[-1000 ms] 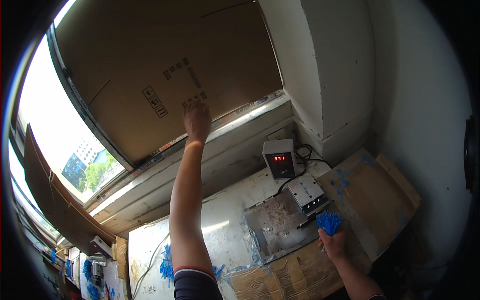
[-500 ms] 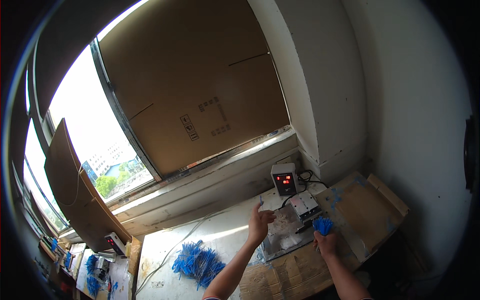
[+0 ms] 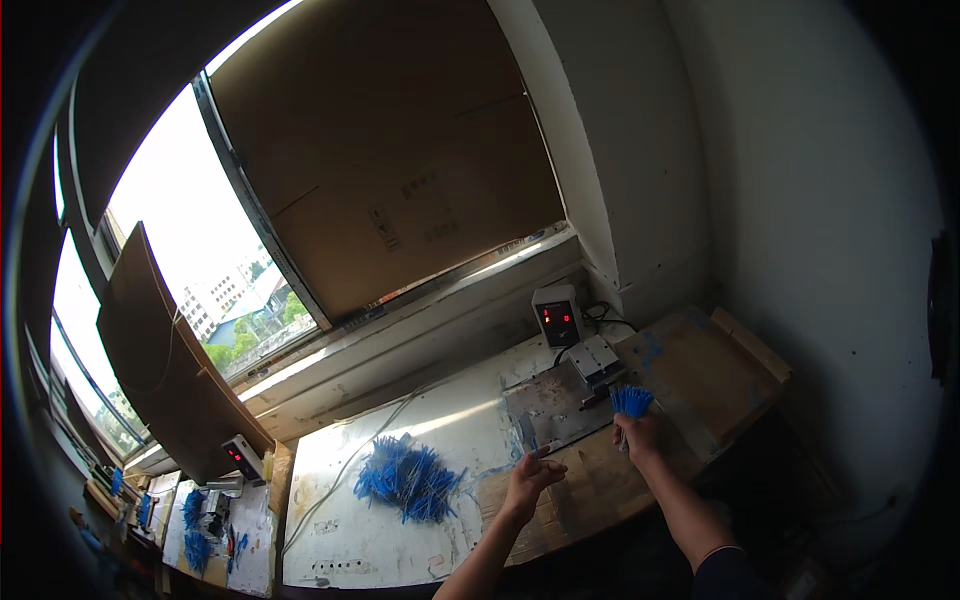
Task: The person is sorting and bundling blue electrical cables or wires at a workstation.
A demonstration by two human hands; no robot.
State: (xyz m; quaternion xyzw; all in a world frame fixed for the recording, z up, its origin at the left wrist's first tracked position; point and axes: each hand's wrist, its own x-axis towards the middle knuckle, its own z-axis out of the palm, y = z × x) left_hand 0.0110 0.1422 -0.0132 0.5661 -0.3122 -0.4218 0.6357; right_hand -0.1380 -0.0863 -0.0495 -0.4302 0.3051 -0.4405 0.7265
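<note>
My right hand (image 3: 637, 438) is closed round a bundle of thin blue wires (image 3: 631, 400), their blue ends fanning out above the fist. The bundle is just in front of a small silver machine (image 3: 595, 362), which sits at the back of a worn metal plate (image 3: 548, 405). Over the cardboard near the bench's front edge, my left hand (image 3: 532, 488) has its fingers apart, with nothing visible in them. Its index fingertip looks bluish. Left of it, a loose heap of blue wires (image 3: 408, 480) lies on the white bench top (image 3: 335, 480).
Behind the machine stands a control box (image 3: 557, 318) with red digits and black cables. Flat cardboard (image 3: 690, 370) covers the bench's right end. A second bench (image 3: 250, 545) at far left carries another display box and more blue wires. Cardboard (image 3: 390, 170) covers part of the window.
My left hand has dropped from above the metal plate toward the bench's front edge. The right hand still grips the bundle. The whole view has shifted slightly, and the display's digits differ.
</note>
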